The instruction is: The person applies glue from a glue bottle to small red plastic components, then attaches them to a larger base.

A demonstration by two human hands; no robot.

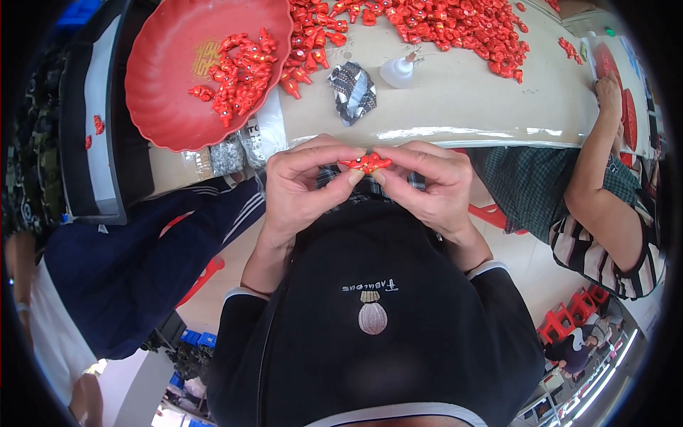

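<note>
A small red plastic figurine with spots of yellow and what looks like a painted eye is held level in front of my chest, just off the table's near edge. My left hand pinches its left end between thumb and forefinger. On the other end, the thumb and forefinger of my right hand are closed in the same way. Parts of the figurine are hidden behind my fingertips. Beyond my hands, a heap of similar red figurines covers the back of the table.
Back left stands a scalloped red bowl with more figurines inside. A crumpled patterned packet and a small white squeeze bottle lie ahead of me. People sit at both sides; one person's arm reaches over red trays at right.
</note>
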